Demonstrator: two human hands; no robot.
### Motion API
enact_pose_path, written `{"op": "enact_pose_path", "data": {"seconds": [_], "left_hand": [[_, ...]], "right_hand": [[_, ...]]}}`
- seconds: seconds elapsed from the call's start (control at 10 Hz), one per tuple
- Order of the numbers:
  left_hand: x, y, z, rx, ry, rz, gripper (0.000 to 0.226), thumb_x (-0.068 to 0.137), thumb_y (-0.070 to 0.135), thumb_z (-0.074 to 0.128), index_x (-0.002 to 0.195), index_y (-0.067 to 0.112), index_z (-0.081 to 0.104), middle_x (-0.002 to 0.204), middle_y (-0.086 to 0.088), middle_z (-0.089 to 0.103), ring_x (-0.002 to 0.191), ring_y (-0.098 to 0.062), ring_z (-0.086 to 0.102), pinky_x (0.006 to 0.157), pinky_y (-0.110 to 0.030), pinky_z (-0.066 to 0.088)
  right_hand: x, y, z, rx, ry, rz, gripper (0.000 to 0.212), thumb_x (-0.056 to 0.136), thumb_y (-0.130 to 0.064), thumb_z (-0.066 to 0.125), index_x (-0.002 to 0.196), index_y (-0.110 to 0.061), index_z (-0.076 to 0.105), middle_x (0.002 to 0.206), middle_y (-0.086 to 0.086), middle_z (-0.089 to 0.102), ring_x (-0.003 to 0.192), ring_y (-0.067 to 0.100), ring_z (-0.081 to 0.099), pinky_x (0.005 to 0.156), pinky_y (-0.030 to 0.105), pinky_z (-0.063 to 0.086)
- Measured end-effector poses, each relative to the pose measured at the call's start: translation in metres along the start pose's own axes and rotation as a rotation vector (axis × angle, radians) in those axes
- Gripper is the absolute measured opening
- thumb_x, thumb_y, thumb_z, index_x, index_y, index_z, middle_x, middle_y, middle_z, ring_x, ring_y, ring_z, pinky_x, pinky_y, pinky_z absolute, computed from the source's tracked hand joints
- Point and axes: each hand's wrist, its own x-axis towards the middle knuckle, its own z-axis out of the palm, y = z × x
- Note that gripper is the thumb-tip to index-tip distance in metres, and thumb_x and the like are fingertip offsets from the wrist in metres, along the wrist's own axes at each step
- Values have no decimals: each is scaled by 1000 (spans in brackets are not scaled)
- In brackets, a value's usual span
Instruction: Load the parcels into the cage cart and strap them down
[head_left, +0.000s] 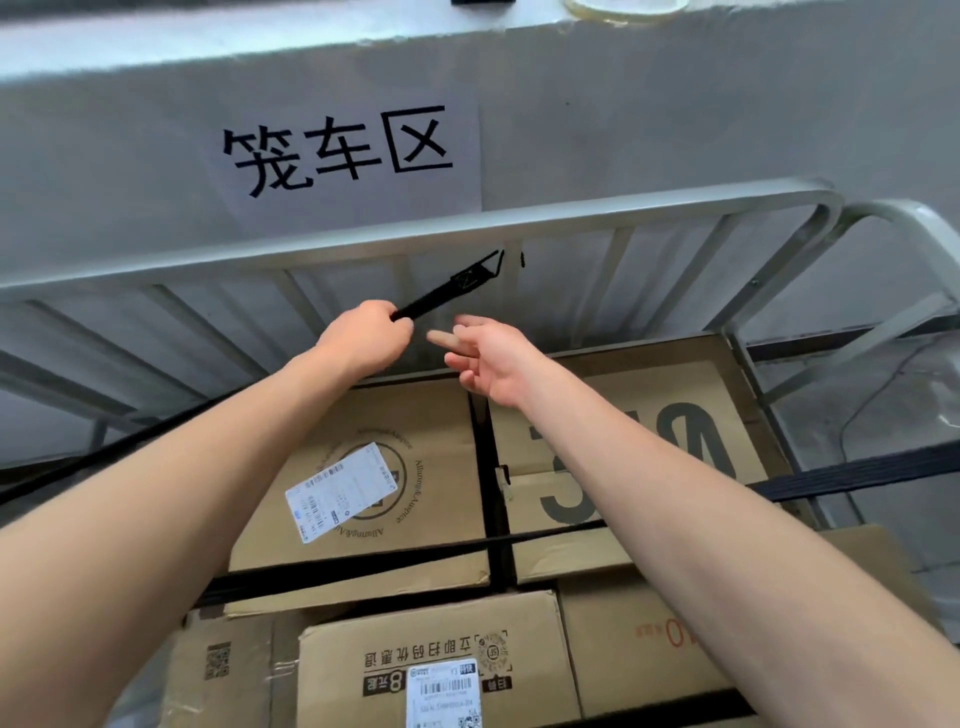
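Grey wall (675, 104) fills the background, with a white paper sign (343, 156) in large black characters stuck to it; a ledge above it carries two things cut off by the top edge and impossible to identify. Below the sign runs the grey metal rail of the cage cart (363, 244), its bars slanting down behind the load. On the left, a black strap (78, 467) passes under the left forearm, which hides most of its run. The left hand (363, 338) is closed in a fist around the end of a short black strap (441, 293), whose hook (496, 262) reaches up to a cart bar just under the rail; whether it actually catches the bar is hard to make out. Just beside it, the right hand (491, 358) is loose with fingers spread, holding nothing, its fingertips blurred. Cardboard parcels (415, 452) sit stacked inside the cart below both arms, crossed by another black strap (545, 538). The lowest parcels are cut off by the bottom edge, and the cart's right side bends out of view.
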Motion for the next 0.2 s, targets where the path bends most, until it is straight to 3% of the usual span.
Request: {"op": "enact_pose_path", "data": {"seconds": [0.1,0.2], "left_hand": [[-7,-1,-14,6,-17,-38,44,99,31,43,138,9,45,133,-19,59,117,-37,56,96,-41,47],[-22,-4,-14,43,-10,21,60,98,29,45,152,10,27,147,-20,47,130,-38,48,107,-47,41]], "right_hand": [[-23,3,4,-80,-19,-23,38,106,-15,39,143,-19,43,126,4,69,74,11,65,52,20,43],[-47,4,5,-197,22,-77,36,104,-16,45,139,-20,50,119,0,71,79,13,64,64,26,45]]}}
